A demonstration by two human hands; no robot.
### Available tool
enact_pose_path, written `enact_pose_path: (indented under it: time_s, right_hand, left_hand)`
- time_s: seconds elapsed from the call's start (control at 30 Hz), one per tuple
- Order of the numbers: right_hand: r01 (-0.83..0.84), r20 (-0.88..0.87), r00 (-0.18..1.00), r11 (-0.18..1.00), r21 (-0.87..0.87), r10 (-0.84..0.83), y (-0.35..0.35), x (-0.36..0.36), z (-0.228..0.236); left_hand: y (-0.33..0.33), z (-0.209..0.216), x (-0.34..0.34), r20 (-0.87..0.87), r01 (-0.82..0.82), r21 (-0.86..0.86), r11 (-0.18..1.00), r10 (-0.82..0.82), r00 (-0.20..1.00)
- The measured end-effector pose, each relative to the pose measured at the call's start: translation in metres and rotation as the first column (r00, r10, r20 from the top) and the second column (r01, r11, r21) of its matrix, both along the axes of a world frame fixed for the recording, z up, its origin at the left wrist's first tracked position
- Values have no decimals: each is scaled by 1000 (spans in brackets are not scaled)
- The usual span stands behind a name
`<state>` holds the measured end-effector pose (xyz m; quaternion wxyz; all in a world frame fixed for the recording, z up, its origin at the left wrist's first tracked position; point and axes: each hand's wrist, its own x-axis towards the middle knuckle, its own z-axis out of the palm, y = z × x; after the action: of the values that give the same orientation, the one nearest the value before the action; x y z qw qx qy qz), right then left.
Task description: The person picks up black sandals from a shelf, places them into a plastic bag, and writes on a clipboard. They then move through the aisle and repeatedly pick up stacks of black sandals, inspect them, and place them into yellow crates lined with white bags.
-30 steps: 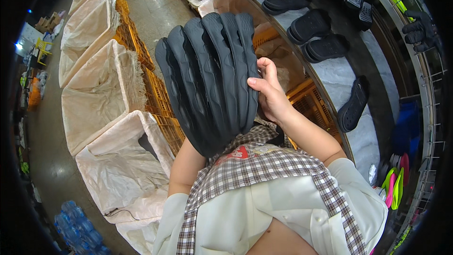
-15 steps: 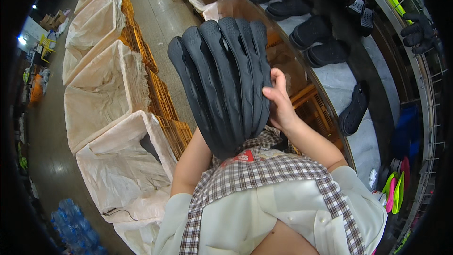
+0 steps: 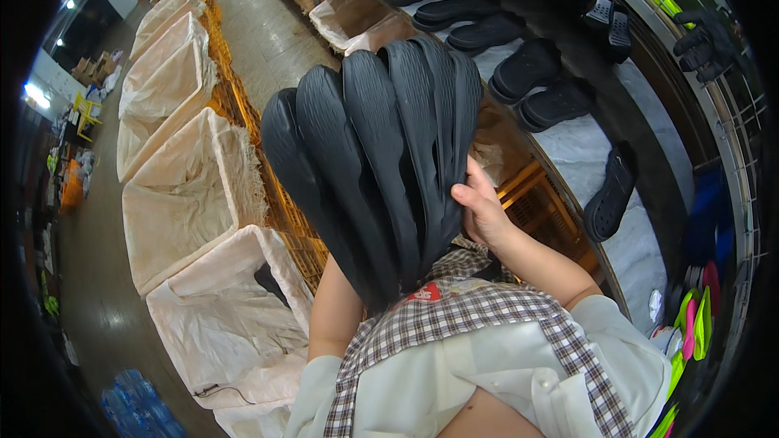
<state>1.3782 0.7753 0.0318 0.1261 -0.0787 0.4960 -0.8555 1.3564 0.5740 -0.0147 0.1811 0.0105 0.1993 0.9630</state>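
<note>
A fanned stack of black foam shoe soles [image 3: 369,162] stands up in front of my chest, its rounded, textured ends pointing away from me. My right hand [image 3: 484,209] grips the right edge of the stack, thumb on the near side and fingers behind. My left forearm goes up behind the lower left of the stack, which hides that hand and its fingers. Several black clogs [image 3: 526,69] lie on the bench to my right. One clog with holes [image 3: 608,195] rests by itself closer to me.
A row of orange crates with pale fabric liners [image 3: 191,195] runs along my left. Another lined bin [image 3: 357,16] stands ahead, beside the bench [image 3: 568,142]. A wire rack [image 3: 742,113] with a hanging black glove [image 3: 699,47] is at far right. Bright coloured pieces [image 3: 694,320] lie below it.
The stack has tilted and dropped slightly toward me, its far ends spreading wider to the left. My right hand has shifted lower with it. The surroundings have shifted slightly in view.
</note>
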Motion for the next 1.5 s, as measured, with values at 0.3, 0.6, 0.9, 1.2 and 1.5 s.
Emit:
enact_pose_path:
  time_s: [0.3, 0.6, 0.9, 1.2, 1.5]
  right_hand:
    - [35, -48, 998, 996, 78, -31, 6, 4, -7]
    - [1, -118, 993, 979, 202, 23, 15, 0, -10]
    - [-40, -195, 976, 960, 279, 98, 23, -9, -24]
    - [-136, -193, 958, 932, 336, 210, 44, -24, -37]
    - [25, -375, 758, 552, 834, 533, 76, -42, -59]
  left_hand:
    - [1, -1, -7, 10, 43, -57, 997, -43, 999]
    - [-2, -4, -7, 35, 77, -83, 994, -74, 997]
    - [-12, -6, -4, 52, 51, -96, 994, -46, 998]
    - [-21, -5, 11, 93, -24, -97, 995, 33, 995]
    - [3, -27, 100, 334, 26, 0, 1000, -25, 942]
